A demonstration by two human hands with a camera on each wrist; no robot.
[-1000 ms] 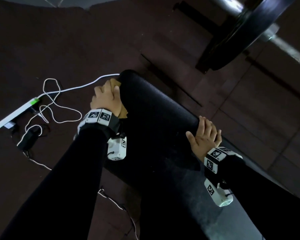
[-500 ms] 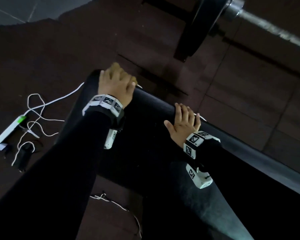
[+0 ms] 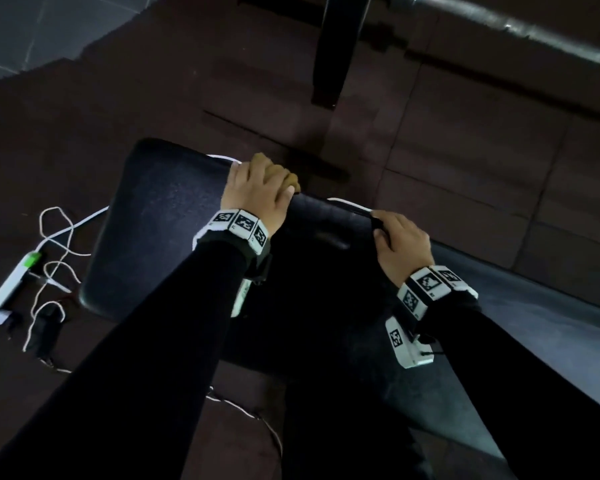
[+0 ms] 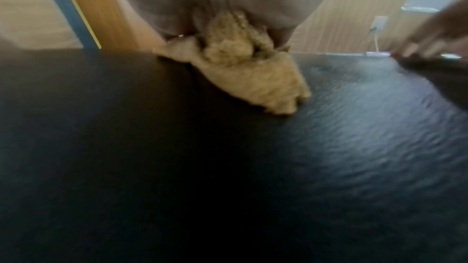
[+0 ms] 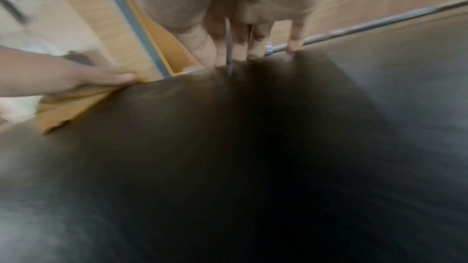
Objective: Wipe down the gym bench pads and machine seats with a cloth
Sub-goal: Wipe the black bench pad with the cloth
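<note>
A black padded bench pad [image 3: 160, 216] fills the middle of the head view, with both black-sleeved arms reaching over it. My left hand [image 3: 260, 188] is at the pad's far edge and grips a bunched yellowish cloth [image 3: 274, 171], pressing it onto the rim. In the left wrist view the cloth [image 4: 248, 71] spills from under the palm onto the pad [image 4: 228, 167]. My right hand [image 3: 399, 233] sits further right on the same far edge, fingers hooked over it. The blurred right wrist view shows those fingers [image 5: 240, 47] at the pad's rim and the left hand [image 5: 76, 77] on the cloth.
A barbell with a black plate [image 3: 336, 46] and a steel bar [image 3: 516, 26] crosses the top. On the dark rubber floor to the left lie a white power strip [image 3: 11, 285], looping white cables [image 3: 56, 237] and a black adapter [image 3: 45, 327]. A thin white cable [image 3: 347, 201] runs along the pad's far edge.
The left hand has carried the cloth from the pad's left end round to its far edge, moving right. The right hand has slid up to the far edge and curled over it.
</note>
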